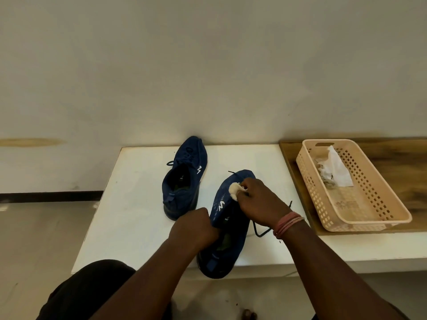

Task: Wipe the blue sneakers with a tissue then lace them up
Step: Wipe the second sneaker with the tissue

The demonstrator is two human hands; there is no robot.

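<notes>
1. Head view: the left hand (193,224) grips the near sneaker (227,221) by its collar, steadying it on the white table (129,204).
2. The right hand (260,199) pinches a wadded tissue (233,190) against its upper.
3. The second sneaker (184,175) waits at eleven o'clock; a basket (374,224) of used tissues sits at two o'clock.

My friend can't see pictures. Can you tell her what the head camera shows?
A right hand rubs a wadded tissue on a blue sneaker that the left hand grips at its side. The other sneaker sits behind on the white table, beside a basket holding used tissues.
</notes>
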